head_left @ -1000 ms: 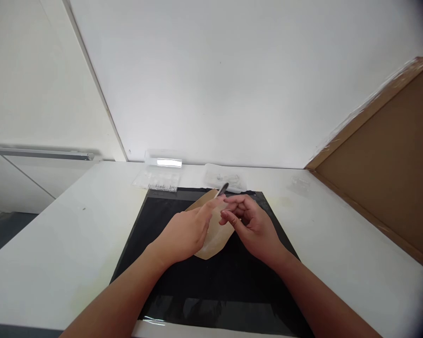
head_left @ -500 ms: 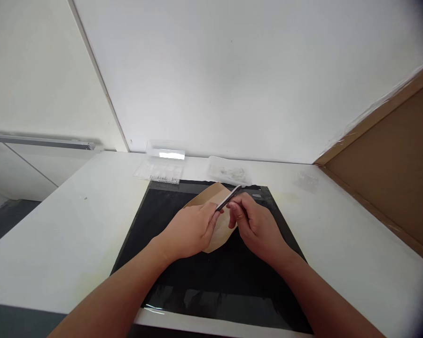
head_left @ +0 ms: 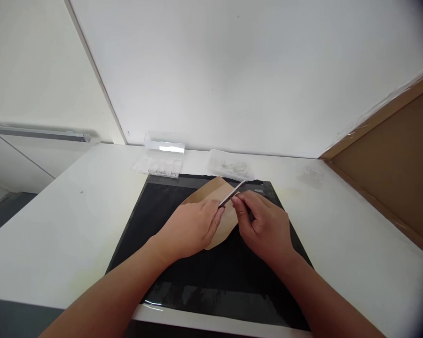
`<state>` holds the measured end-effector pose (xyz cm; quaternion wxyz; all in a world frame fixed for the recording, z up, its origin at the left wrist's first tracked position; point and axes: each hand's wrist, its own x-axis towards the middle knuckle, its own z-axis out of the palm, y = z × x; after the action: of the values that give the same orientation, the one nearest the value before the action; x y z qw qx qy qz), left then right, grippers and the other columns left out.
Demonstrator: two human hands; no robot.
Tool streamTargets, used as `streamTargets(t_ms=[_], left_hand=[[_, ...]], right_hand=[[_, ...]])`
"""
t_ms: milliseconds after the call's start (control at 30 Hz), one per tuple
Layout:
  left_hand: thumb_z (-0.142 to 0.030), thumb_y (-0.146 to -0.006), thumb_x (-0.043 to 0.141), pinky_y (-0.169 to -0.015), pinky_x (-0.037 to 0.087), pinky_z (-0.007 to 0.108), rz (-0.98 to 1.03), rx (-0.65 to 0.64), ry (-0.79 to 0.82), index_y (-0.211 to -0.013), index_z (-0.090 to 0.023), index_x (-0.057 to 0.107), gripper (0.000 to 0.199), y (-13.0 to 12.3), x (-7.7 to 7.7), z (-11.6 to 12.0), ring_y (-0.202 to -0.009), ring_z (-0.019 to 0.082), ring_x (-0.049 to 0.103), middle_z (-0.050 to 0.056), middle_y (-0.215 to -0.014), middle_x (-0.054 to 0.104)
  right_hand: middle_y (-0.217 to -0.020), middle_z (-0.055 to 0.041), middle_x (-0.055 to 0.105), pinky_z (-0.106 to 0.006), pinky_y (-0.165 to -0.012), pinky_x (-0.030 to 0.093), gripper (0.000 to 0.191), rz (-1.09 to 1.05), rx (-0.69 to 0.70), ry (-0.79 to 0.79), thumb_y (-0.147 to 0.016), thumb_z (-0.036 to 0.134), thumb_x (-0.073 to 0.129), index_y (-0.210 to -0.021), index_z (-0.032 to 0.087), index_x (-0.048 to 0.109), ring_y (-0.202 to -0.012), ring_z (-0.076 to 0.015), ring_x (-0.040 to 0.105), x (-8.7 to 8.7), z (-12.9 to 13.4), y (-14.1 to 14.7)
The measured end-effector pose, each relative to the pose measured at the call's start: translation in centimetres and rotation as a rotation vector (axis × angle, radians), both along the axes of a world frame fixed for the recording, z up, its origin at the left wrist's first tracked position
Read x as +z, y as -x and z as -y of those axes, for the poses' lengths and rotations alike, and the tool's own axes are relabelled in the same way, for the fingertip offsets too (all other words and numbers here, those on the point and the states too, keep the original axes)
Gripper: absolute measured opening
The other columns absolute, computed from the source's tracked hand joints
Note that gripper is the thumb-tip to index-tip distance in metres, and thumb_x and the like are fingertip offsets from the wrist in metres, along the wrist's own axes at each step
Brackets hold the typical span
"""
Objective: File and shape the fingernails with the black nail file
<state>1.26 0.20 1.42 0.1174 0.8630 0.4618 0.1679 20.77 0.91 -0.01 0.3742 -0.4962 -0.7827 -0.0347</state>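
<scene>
Two bare hands are brought together over a tan sheet (head_left: pixel 226 226) on a black mat (head_left: pixel 193 274), with one slim, dark object (head_left: pixel 233 193) with a pale edge shared closely between them. The near end of the slim, dark object is gripped by the left hand (head_left: pixel 191 226), whose fingers are mostly closed, with the thumb laid alongside; how deep the hidden part is seated cannot be told. The right hand (head_left: pixel 268 226) is curled, its thumb and forefinger drawn together just beside the middle of the exposed length; whether anything small is pinched there, or whether contact is made, cannot be made out. From this, the step in hand is judged to be close fingertip work along that length, done while the object is held firm at one end. For such work, a steady left hold and a light, well-aimed right pinch would be called for. The long axis is slanted from the left fingertips away from the body and to the right, the free end being pointed toward the far right part of the mat, near the clear plastic tray (head_left: pixel 229 164). Farther left, a clear case (head_left: pixel 164 164) is seen with its lid raised.
</scene>
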Motion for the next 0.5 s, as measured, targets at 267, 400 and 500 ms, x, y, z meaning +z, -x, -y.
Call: streamTargets(t_ms=[267,400,500], left_hand=[[-0.025,-0.107,0.035,-0.056,0.046,0.031,-0.166,-0.055,-0.078,-0.099,-0.018,0.053,0.021,0.4,-0.4,-0.3,-0.069,0.023,0.069,0.007,-0.084,0.071],[-0.022,-0.104,0.038,-0.055,0.045,0.03,-0.203,-0.046,-0.102,-0.101,-0.017,0.052,0.015,0.5,-0.4,-0.4,-0.067,0.024,0.068,0.007,-0.083,0.07],[-0.02,-0.102,0.041,-0.057,0.046,0.03,-0.199,-0.047,-0.072,-0.101,-0.017,0.053,0.012,0.5,-0.3,-0.4,-0.07,0.025,0.069,0.007,-0.086,0.072]], right_hand=[[-0.07,-0.0019,0.066,-0.031,-0.057,0.03,0.031,0.047,-0.027,0.019,-0.104,0.03,0.05,-0.074,0.022,0.057,-0.065,-0.0162,0.059,-0.5,0.3,0.8],[-0.069,-0.0022,0.065,-0.032,-0.057,0.029,0.032,0.038,-0.094,-0.028,-0.103,0.027,0.049,-0.072,0.022,0.055,-0.061,-0.0156,0.056,-0.6,0.3,1.2],[-0.065,-0.0008,0.064,-0.032,-0.059,0.03,0.031,0.103,-0.063,-0.087,-0.101,0.023,0.051,-0.071,0.022,0.055,-0.058,-0.0147,0.053,-0.8,0.4,1.5]])
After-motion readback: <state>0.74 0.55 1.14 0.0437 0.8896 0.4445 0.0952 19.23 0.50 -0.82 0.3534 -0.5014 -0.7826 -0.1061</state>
